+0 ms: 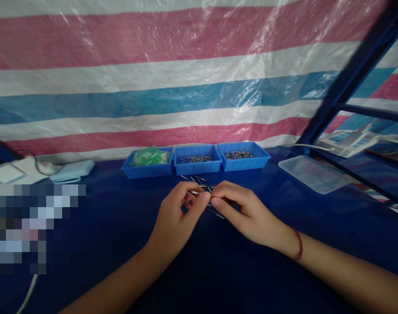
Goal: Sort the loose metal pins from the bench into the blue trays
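My left hand [179, 209] is closed in a pinch, thumb against forefinger, with a shiny slim metal piece [195, 192] showing at its fingers; it looks like a pop rivet. Fingertip to fingertip with it, my right hand [241, 208] is also pinched. What the right fingers hold is hidden behind them. Several loose pop rivets [199, 179] lie on the blue table [185, 279] just beyond and beneath the hands. One rivet [216, 213] sticks out below the right fingertips.
Three blue bins stand along the back: one with green packets [149, 156], a middle bin [199, 168] and a right bin [246, 163] of metal pieces. A translucent lid [313, 174] lies right. A light-blue case [73, 171] sits left. A dark frame post [345, 83] rises right.
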Tool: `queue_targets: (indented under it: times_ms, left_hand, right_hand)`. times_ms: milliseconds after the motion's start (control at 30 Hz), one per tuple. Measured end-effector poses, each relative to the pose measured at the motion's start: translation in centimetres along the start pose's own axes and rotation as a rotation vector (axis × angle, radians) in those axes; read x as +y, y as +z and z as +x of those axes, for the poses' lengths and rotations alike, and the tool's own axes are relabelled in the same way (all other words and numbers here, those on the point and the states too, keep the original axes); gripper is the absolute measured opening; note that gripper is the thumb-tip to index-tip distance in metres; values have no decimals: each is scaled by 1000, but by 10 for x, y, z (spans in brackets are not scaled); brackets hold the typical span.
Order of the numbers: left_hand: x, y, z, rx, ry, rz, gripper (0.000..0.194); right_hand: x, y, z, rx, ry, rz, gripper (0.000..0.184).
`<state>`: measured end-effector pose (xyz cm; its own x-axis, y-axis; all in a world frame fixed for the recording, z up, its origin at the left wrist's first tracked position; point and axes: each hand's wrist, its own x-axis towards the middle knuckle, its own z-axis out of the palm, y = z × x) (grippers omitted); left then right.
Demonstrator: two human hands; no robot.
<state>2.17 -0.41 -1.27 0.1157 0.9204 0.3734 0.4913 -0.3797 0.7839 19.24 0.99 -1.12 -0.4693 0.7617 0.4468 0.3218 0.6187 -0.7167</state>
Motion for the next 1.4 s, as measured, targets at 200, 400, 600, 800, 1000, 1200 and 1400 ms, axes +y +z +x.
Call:
queue_targets:
  times_ms: [200,400,600,800,1000,1200,1400]
  left_hand:
    - [-3,3,1,-72,-89,-74,24]
    - [-2,2,0,-138,-63,-40,24]
    - [-12,-8,9,-136,60,121,24]
    - [-20,-8,13,-325,301,371,20]
    - [-18,4,8,-470,414,500,17]
    - [-19,3,9,-390,365,484,16]
    - [-12,-2,7,-255,192,219,11]
  right_hand:
    - [34,-43,18,493,119,-409,24]
    - [72,-75,26,418,317,-794,29]
    - [54,-64,21,370,302,-728,26]
    - [29,-38,14,175,130,-583,21]
    - [17,-21,7,21,72,-472,19]
    - [3,-11,2,-126,54,-261,19]
    - [-1,-7,0,-138,100,-157,20]
